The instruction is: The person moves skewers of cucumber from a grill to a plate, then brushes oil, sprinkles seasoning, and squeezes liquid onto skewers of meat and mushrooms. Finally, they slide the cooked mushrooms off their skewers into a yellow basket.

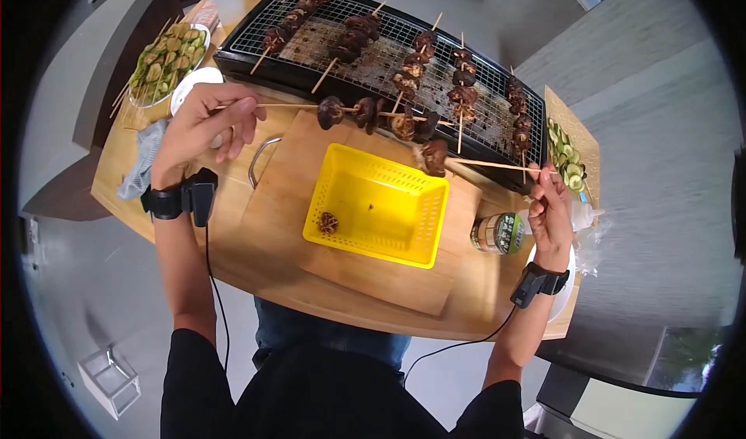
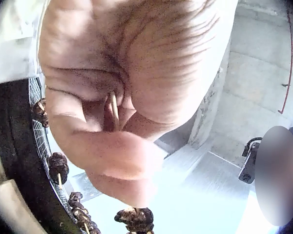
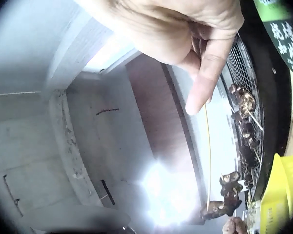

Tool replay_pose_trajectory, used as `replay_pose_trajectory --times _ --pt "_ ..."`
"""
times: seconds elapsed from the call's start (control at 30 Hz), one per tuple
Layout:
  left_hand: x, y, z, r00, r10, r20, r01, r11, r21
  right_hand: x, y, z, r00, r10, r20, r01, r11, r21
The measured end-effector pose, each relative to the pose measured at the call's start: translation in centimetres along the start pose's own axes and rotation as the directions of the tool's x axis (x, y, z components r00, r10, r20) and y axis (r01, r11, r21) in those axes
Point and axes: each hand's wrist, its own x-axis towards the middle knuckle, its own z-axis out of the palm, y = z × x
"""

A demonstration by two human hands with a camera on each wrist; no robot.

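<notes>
My left hand [image 1: 214, 124] pinches the end of a wooden skewer [image 1: 284, 106] that points right and carries several dark brown mushroom pieces [image 1: 330, 113]. In the left wrist view, curled fingers surround the skewer's end [image 2: 115, 109]. My right hand [image 1: 550, 210] pinches another skewer [image 1: 493, 164] between thumb and fingertips, pointing left. A mushroom piece [image 1: 431, 158] sits at its far end, just below the left skewer's tip. Beneath both skewers, a yellow plastic basket [image 1: 375, 256] has one mushroom piece [image 1: 328, 222] in its left corner.
Behind the hands stands a black grill [image 1: 268, 78] with several mushroom skewers [image 1: 356, 36] across its mesh. Sliced vegetables fill a plate [image 1: 167, 64] at left. A green-labelled jar [image 1: 497, 233] is beside the right hand. The basket rests on a wooden board [image 1: 284, 198].
</notes>
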Motion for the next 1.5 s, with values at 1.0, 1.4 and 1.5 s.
replay_pose_trajectory --times 1.0,1.4,1.5 --pt "-1.2 0.9 -1.1 1.0 0.015 -0.006 -0.015 0.999 -0.047 0.8 0.3 -1.5 0.984 -0.144 -0.106 0.143 0.99 -0.022" --pt "-0.7 1.0 -0.6 0.999 -0.039 0.021 0.039 0.999 -0.033 0.2 -0.4 -0.9 0.959 -0.272 -0.078 0.267 0.961 -0.073" --pt "-0.6 1.0 -0.5 0.999 -0.045 0.015 0.046 0.998 -0.05 -1.6 -1.9 0.9 0.905 -0.412 -0.102 0.393 0.904 -0.168"
